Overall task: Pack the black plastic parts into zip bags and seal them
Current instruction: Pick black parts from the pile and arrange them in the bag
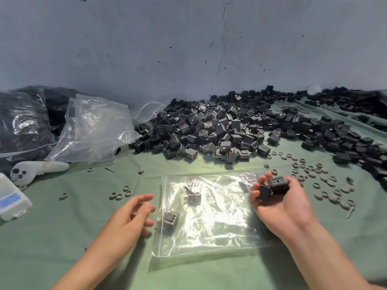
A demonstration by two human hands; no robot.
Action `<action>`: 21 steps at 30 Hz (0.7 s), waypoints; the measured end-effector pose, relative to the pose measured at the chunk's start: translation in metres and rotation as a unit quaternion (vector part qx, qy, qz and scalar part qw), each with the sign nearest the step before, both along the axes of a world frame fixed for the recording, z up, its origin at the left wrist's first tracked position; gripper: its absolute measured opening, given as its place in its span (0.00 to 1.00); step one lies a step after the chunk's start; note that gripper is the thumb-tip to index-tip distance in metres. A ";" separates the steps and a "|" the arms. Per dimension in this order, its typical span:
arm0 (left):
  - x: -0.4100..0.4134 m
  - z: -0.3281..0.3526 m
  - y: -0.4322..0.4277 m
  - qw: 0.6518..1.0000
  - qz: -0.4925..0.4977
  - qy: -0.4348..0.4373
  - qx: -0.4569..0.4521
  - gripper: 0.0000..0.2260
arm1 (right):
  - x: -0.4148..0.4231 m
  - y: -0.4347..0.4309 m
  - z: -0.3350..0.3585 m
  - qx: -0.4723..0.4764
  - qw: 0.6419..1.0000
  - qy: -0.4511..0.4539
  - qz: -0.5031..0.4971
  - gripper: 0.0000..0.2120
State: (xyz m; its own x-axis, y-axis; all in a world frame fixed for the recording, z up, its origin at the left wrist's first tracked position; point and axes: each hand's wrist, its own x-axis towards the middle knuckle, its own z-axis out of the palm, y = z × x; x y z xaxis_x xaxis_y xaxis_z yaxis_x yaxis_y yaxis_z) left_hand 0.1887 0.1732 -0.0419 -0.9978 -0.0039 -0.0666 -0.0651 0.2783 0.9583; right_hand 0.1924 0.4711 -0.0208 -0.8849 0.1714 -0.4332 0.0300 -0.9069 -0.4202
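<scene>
Green cloth (62, 237) covers the work surface, soft and slightly creased, with a scuffed blue-grey wall (146, 49) behind, cracked down the middle. Clear zip bag (211, 227) lies flat at centre front, glossy and crinkled, throwing hard glare; its zip strip runs down the left edge. Two boxy parts show through the film: one (170, 219) near the zip edge, one (193, 193) further in, both greyed by reflection. Left hand (125, 218) hovers just left of the bag's zip edge, fingers loosely spread and curled, holding nothing. Right hand (280, 203) is over the bag's far right corner, palm up, fingers cupped around two black plastic parts: a cube (279, 184) with small holes and markings on its faces, and a second smoother block (264, 193) touching it on the left. Large loose pile of black parts (209, 130) heaps against the wall behind the bag, matte angular cubes, some with pale metallic faces, trailing off to the right. Small grey rubbery rings and discs (326, 185) are scattered on the cloth to the right, a few more to the left. Far left: empty crumpled clear bags (94, 130), filled bags of dark parts (23, 122), a white handheld controller (37, 169), a translucent plastic box (11, 199).
</scene>
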 end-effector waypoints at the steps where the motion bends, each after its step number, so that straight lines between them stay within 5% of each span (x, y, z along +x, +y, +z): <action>1: -0.001 0.003 0.001 0.999 0.003 -0.026 0.029 0.08 | 0.000 0.000 0.000 -0.001 1.000 0.000 0.001 0.11; 10: 0.000 0.013 0.026 0.984 -0.052 -0.120 0.121 0.11 | 0.000 -0.001 -0.001 0.000 1.000 -0.002 0.005 0.11; 21: -0.004 0.024 0.042 0.920 -0.071 -0.233 0.308 0.15 | -0.001 -0.001 -0.002 0.006 1.000 0.000 0.007 0.11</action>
